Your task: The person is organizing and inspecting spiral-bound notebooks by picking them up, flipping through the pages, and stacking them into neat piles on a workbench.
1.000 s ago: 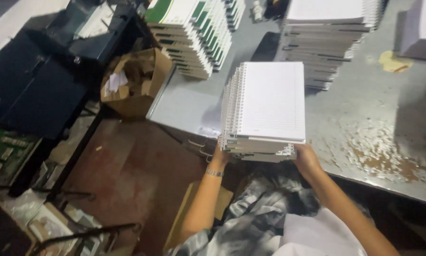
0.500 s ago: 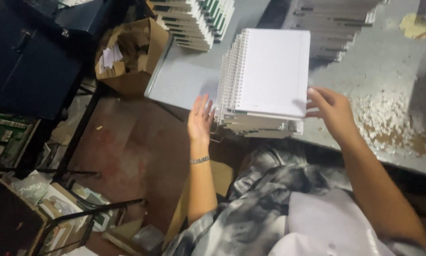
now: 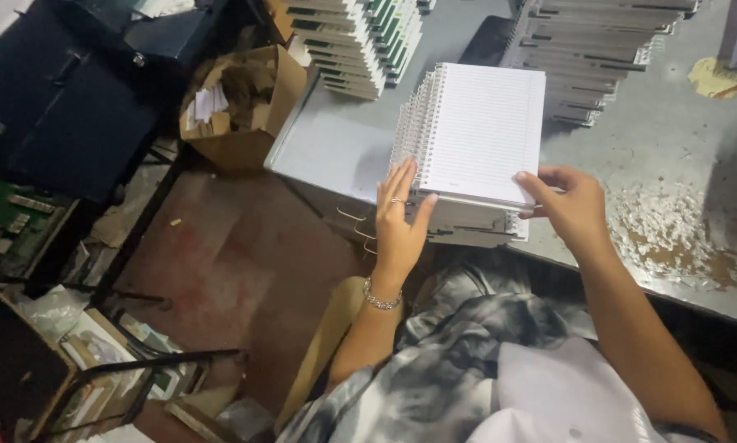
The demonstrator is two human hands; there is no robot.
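A stack of white spiral-bound notebooks (image 3: pixel 475 135) rests on the near edge of a grey metal table (image 3: pixel 672 164), its top sheet lined. My left hand (image 3: pixel 400 221) lies flat against the stack's near left corner, fingers spread upward by the wire spirals. My right hand (image 3: pixel 569 205) pinches the top notebooks at the stack's near right corner, thumb on top. A bracelet sits on my left wrist.
More notebook stacks stand at the back left (image 3: pixel 356 41) and back right (image 3: pixel 598 57). A grey board (image 3: pixel 327 139) lies under the stack's left side. An open cardboard box (image 3: pixel 237 107) and black cases (image 3: pixel 65 98) sit on the floor left. Paper scraps (image 3: pixel 672 238) litter the table right.
Both hands have come up from under the stack's near edge to its corners. The left hand flattened against the side, and the right hand took hold of the top notebooks.
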